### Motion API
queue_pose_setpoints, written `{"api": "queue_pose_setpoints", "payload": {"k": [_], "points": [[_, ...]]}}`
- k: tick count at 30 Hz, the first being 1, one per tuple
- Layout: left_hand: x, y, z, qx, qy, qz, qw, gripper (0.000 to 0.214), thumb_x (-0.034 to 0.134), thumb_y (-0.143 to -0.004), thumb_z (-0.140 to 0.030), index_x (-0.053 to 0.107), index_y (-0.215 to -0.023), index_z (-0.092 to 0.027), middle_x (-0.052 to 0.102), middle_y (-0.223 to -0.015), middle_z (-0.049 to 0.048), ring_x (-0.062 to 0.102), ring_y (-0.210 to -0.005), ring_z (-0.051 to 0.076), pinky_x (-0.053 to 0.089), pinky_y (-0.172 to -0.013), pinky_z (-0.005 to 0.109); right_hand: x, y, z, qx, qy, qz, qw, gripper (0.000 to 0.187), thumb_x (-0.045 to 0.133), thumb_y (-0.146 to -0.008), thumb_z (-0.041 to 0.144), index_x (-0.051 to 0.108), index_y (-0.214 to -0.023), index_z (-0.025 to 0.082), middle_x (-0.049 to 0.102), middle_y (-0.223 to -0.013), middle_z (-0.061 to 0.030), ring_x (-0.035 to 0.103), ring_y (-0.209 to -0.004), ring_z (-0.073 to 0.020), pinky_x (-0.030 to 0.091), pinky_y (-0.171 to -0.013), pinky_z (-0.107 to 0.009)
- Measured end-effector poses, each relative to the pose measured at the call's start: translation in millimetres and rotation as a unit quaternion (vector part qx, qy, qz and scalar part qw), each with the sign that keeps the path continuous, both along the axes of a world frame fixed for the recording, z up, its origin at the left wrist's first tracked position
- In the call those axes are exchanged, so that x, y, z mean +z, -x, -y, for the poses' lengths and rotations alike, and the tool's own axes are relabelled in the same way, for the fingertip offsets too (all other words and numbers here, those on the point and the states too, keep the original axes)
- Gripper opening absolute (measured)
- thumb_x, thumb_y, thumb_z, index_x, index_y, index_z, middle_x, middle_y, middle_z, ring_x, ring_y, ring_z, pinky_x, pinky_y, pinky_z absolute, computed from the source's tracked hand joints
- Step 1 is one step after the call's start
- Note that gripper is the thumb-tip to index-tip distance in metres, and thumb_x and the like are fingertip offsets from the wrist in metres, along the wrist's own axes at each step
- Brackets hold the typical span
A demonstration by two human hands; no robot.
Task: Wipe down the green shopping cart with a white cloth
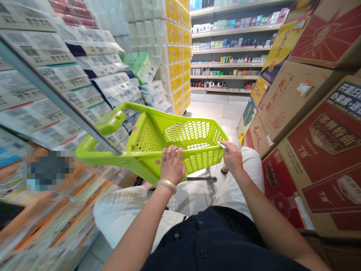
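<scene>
A lime-green plastic shopping cart [194, 155] with perforated basket walls stands in front of me, turned sideways. My left hand [172, 165], with a pale bangle at its wrist, rests on the near rim, its fingers curled over the top edge. At the cart's right end, my right hand [233, 155] pinches a small white cloth or wipe [221, 145] against the rim corner. Most of the white piece is hidden by the fingers. The cart's looped handle [113, 122] is at the left. No goods show in the basket.
Stacked paper packs [60, 79] line the left side, and a tall stack of yellow-and-white packs [178, 56] rises behind the cart. Printed cardboard boxes [318, 146] crowd my right. Product shelves [231, 49] stand at the back. A metal pole [64, 99] slants across the upper left.
</scene>
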State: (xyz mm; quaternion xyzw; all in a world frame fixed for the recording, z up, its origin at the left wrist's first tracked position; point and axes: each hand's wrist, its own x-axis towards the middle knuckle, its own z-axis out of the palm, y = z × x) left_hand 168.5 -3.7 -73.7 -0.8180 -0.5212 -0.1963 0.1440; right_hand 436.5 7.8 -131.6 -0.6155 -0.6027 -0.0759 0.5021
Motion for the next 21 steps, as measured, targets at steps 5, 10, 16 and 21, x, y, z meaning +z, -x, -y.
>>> {"api": "queue_pose_setpoints", "payload": {"k": [5,10,16,21], "points": [[2.5,5.1,-8.9,-0.002,0.006,-0.001,1.0,0.056,0.056,-0.074,-0.019,0.053,-0.129,-0.015,0.056,-0.13,0.0175,0.042,-0.134,0.032,0.021,-0.121,0.054,1.3,3.5,3.1,-0.003,0.003,0.015,1.0,0.045,0.041,-0.076,0.003,0.074,-0.102,0.021,0.076,-0.105,-0.0073,0.068,-0.103,-0.024,0.053,-0.098,-0.044],[3.2,16.7,-22.7,-0.004,0.01,-0.002,1.0,0.057,0.057,-0.073,-0.019,0.053,-0.13,-0.014,0.055,-0.132,0.0177,0.041,-0.136,0.034,0.018,-0.123,0.056,-2.1,12.0,9.7,0.011,-0.014,0.035,0.999,0.045,0.041,-0.078,0.003,0.073,-0.105,0.02,0.076,-0.105,-0.0081,0.068,-0.103,-0.0235,0.052,-0.098,-0.043],[-1.9,30.4,-36.1,0.022,0.011,0.043,0.999,0.064,0.06,-0.071,-0.019,0.051,-0.134,-0.011,0.042,-0.149,0.0218,0.025,-0.148,0.039,0.015,-0.123,0.062,-0.5,32.9,24.2,0.039,-0.045,0.045,0.997,0.044,0.042,-0.083,0.003,0.072,-0.108,0.022,0.077,-0.107,-0.0059,0.069,-0.103,-0.0213,0.051,-0.1,-0.04],[-12.2,9.0,-18.4,0.013,0.018,0.076,0.997,0.076,0.059,-0.073,-0.016,0.039,-0.146,-0.013,0.025,-0.161,0.0213,0.014,-0.152,0.038,0.017,-0.122,0.062,2.4,51.2,35.3,0.052,-0.044,0.069,0.995,0.045,0.041,-0.085,0.001,0.07,-0.114,0.021,0.076,-0.113,-0.006,0.069,-0.107,-0.0206,0.051,-0.099,-0.039]]}}
